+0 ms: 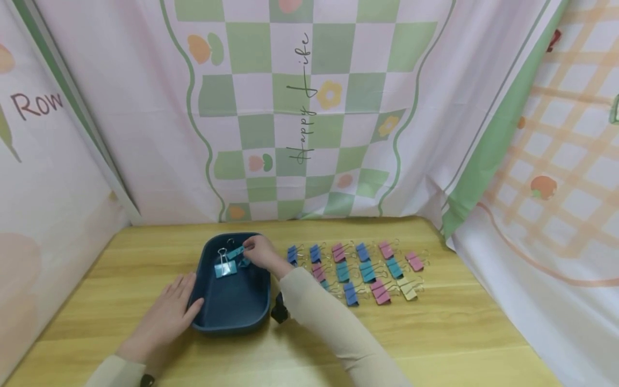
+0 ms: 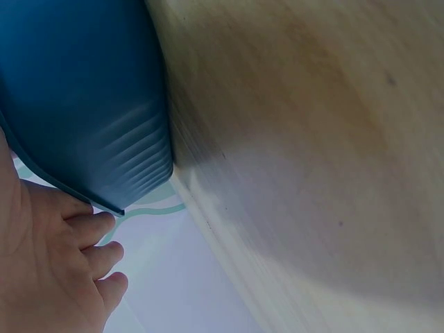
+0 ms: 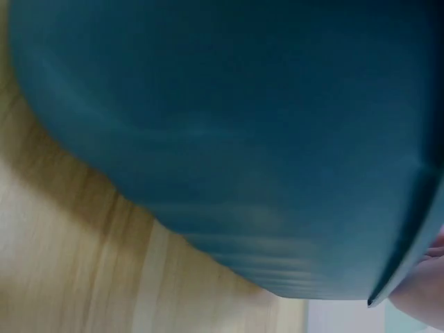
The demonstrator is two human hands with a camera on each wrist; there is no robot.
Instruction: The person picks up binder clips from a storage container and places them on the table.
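Note:
A dark blue tray (image 1: 232, 306) stands on the wooden table. My left hand (image 1: 166, 312) rests along its left rim, fingers extended and thumb at the edge; the left wrist view shows loosely bent fingers (image 2: 97, 257) beside the rim. Over the far right part of the tray, my right hand (image 1: 261, 251) pinches a teal binder clip (image 1: 235, 253) at its fingertips. Another teal binder clip (image 1: 225, 269) lies in the tray with its wire handles up, and a further teal piece (image 1: 244, 262) shows under the right hand. The tray's wall hides most of that hand in the right wrist view.
Right of the tray, several binder clips lie in rough rows: blue (image 1: 350, 294), pink (image 1: 380, 292), teal (image 1: 367, 272) and one pale yellow (image 1: 408, 289). My right forearm (image 1: 333, 328) crosses in front of them. Patterned curtains (image 1: 309, 107) hang behind the table (image 1: 145, 242) and at both sides.

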